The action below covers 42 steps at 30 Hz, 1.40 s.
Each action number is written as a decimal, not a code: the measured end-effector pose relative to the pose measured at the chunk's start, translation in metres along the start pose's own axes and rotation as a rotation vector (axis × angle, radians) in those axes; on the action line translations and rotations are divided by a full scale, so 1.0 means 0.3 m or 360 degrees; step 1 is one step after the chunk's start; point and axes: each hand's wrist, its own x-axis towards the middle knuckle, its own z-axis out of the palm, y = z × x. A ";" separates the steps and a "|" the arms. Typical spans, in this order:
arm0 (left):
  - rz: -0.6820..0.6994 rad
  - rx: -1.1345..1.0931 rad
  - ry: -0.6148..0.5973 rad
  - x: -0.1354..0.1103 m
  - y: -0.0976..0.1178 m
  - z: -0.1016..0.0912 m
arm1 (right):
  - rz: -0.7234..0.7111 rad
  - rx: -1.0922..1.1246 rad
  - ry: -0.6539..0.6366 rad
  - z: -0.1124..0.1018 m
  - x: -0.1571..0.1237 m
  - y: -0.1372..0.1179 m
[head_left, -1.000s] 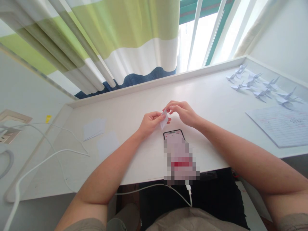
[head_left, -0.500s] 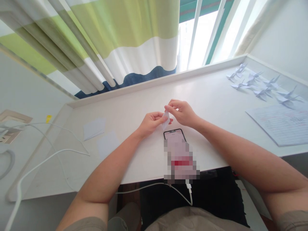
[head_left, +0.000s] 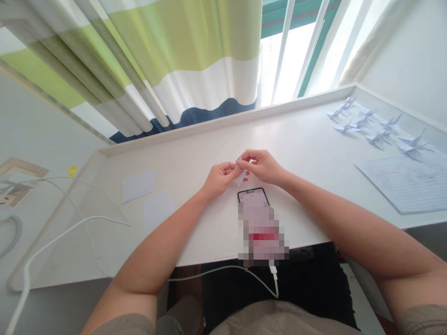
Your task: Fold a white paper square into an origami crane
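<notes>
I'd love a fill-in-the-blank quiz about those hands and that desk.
The folded paper held by the left hand and right hand is ____ in colour.
The plain sheets lie to the ____ of the phone.
The folded birds stand in the desk's far ____ corner.
Missing words: white; left; right.

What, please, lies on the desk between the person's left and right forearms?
In the head view, a phone lies there, just below the folded paper in the image.
</notes>
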 end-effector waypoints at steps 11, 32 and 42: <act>0.0057 0.0153 -0.0045 0.006 -0.010 -0.007 | 0.0012 -0.0052 0.0016 0.022 -0.012 -0.003; 0.0023 0.0188 -0.0149 0.001 0.003 -0.008 | -0.0078 0.0133 0.0024 0.019 -0.005 -0.007; 0.0024 0.0348 -0.0237 -0.005 0.009 -0.019 | 0.0051 0.0212 0.0037 0.018 -0.002 -0.004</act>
